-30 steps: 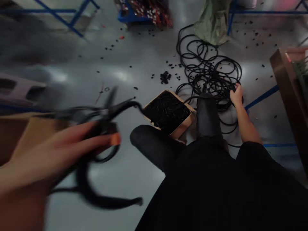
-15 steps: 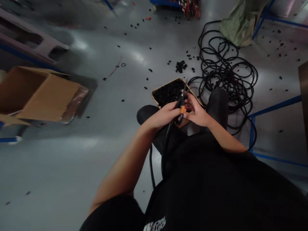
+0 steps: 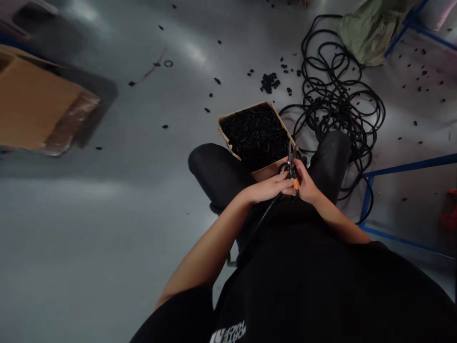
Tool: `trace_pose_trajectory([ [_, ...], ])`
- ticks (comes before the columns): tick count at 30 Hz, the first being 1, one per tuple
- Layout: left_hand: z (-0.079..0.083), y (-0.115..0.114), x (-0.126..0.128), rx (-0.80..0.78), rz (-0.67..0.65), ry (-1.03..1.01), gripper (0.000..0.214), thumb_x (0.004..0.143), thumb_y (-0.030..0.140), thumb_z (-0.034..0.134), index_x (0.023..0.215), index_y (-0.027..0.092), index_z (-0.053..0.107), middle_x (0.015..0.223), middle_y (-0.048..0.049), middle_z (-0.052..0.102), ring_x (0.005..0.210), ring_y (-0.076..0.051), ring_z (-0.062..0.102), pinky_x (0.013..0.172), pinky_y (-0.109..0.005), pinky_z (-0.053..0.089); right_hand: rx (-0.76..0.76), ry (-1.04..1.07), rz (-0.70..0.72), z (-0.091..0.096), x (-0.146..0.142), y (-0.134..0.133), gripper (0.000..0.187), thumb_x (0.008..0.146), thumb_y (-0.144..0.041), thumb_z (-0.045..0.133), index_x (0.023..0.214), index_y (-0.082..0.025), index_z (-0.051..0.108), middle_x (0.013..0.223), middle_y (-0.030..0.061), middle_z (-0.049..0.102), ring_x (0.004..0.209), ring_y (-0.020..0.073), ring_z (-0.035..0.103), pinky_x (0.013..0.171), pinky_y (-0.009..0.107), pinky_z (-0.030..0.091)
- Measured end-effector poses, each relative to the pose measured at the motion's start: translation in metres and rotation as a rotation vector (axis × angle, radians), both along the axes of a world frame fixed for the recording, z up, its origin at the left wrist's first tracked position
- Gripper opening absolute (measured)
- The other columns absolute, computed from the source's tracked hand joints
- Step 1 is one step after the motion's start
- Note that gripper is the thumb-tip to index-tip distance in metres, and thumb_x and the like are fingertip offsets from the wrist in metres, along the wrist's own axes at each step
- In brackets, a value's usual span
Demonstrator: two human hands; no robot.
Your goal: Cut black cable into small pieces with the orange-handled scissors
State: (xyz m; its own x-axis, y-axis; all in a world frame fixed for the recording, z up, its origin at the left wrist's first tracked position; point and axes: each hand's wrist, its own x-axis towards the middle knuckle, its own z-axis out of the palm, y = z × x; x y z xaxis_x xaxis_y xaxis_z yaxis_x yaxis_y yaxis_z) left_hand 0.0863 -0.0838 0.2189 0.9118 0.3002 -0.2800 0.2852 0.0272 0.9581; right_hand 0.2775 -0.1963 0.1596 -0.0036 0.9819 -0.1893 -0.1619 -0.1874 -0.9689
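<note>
I sit with both hands together over my lap. My left hand (image 3: 267, 187) is closed round a black tube (image 3: 262, 219) that trails down toward my body. My right hand (image 3: 304, 183) is closed on black scissors (image 3: 292, 166) with an orange mark, their blades pointing up toward a small cardboard box (image 3: 226, 137) full of short black tube pieces. The box rests on the floor between my knees.
A tangle of black tubing (image 3: 339, 102) lies on the grey floor at right beside a green sack (image 3: 367, 28). Loose black bits (image 3: 269, 82) are scattered about. A large cardboard box (image 3: 32, 105) is at left, a blue frame (image 3: 400, 169) at right.
A second ago my left hand swung the scissors and tube near the camera while my right hand touched the tubing pile. Both hands have since met over my lap, with the scissors now in the right.
</note>
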Motion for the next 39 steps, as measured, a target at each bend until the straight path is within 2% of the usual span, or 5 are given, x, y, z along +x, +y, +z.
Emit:
trace_pose_trajectory([
  [8,-0.039,0.005,-0.012,-0.156,-0.105,0.085,0.059,0.117,0.074,0.051,0.108,0.021,0.075,0.089,-0.0055,0.074,0.086,-0.024,0.069,0.082,-0.035,0.059,-0.364,0.331,-0.291,-0.023,-0.013,-0.030,0.103,0.072,-0.048,0.119,0.155,-0.042,0.058,0.119,-0.0050,0.077,0.096,0.0194,0.079,0.087,0.037,0.077],
  [13,-0.047,0.019,-0.044,0.051,-0.196,0.245,0.049,0.112,0.068,0.050,0.094,0.025,0.067,0.085,-0.0055,0.076,0.083,-0.026,0.073,0.084,-0.036,0.057,-0.650,0.577,-0.480,-0.028,-0.001,-0.041,0.056,0.101,-0.037,0.098,0.144,-0.040,0.062,0.099,-0.0096,0.078,0.092,0.0182,0.084,0.088,0.035,0.075],
  [22,-0.012,0.029,-0.092,0.520,0.035,0.709,0.048,0.120,0.062,0.044,0.106,0.027,0.073,0.101,-0.0168,0.087,0.096,-0.044,0.083,0.080,-0.044,0.054,-0.597,0.302,-0.107,-0.004,0.025,-0.056,0.100,0.094,-0.073,0.105,0.171,-0.031,0.056,0.100,-0.0010,0.088,0.089,0.0202,0.086,0.089,0.032,0.070],
  [29,-0.001,0.005,-0.112,0.348,-0.153,0.623,0.036,0.118,0.059,0.057,0.108,0.028,0.074,0.099,-0.0101,0.088,0.086,-0.036,0.080,0.072,-0.039,0.041,-0.789,0.377,-0.053,0.020,0.029,-0.034,0.079,0.115,-0.094,0.066,0.152,-0.024,0.072,0.110,0.0110,0.089,0.102,0.0288,0.089,0.100,0.043,0.074],
  [39,0.024,-0.039,-0.084,0.405,-0.379,0.547,0.027,0.121,0.045,0.063,0.103,0.026,0.072,0.101,-0.0118,0.088,0.095,-0.037,0.085,0.075,-0.038,0.045,-0.516,-0.324,0.185,-0.007,0.026,-0.019,0.075,0.103,-0.080,0.092,0.150,-0.025,0.074,0.095,-0.0032,0.074,0.080,0.0172,0.073,0.079,0.031,0.066],
])
